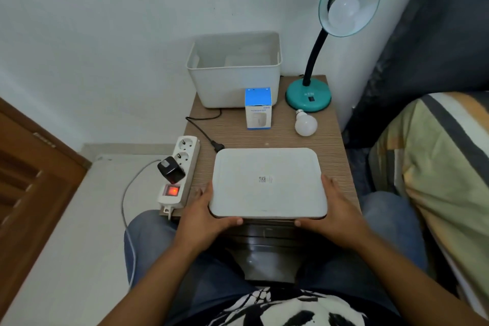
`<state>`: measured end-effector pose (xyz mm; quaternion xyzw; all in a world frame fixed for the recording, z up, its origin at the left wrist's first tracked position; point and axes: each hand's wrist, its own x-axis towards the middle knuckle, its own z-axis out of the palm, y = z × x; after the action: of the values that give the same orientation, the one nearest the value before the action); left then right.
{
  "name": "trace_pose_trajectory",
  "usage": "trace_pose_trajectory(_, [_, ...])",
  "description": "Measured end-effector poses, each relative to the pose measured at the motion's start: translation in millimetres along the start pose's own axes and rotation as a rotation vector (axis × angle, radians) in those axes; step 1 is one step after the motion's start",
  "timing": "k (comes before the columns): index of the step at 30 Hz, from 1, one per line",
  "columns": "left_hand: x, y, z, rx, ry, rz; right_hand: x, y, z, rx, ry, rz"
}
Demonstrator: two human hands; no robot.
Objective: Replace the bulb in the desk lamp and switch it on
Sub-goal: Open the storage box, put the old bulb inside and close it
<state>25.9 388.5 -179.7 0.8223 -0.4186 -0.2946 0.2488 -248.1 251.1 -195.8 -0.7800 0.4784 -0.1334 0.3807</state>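
Note:
A teal desk lamp (308, 98) stands at the back right of the small wooden table (330, 140), its shade tilted toward me with an unlit white bulb (344, 11) screwed in. A second white bulb (306, 123) lies loose on the table in front of the lamp base. The lamp's black plug (217, 146) lies unplugged on the table. A flat white lid (268, 182) rests at the table's front edge. My left hand (209, 213) grips its left front corner and my right hand (333, 209) grips its right front corner.
An open white plastic bin (234, 71) stands at the back of the table. A blue and white humidifier box (258, 108) is in front of it. A white power strip (180, 169) with a lit red switch and a black adapter lies at the left edge. A bed is on the right.

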Motion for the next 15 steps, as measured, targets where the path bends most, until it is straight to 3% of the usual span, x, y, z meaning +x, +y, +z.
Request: trace_pose_trajectory(15, [0.4, -4.3, 9.6, 0.221, -0.018, -0.010, 1.3, 2.2, 10.2, -0.171, -0.002, 0.048])
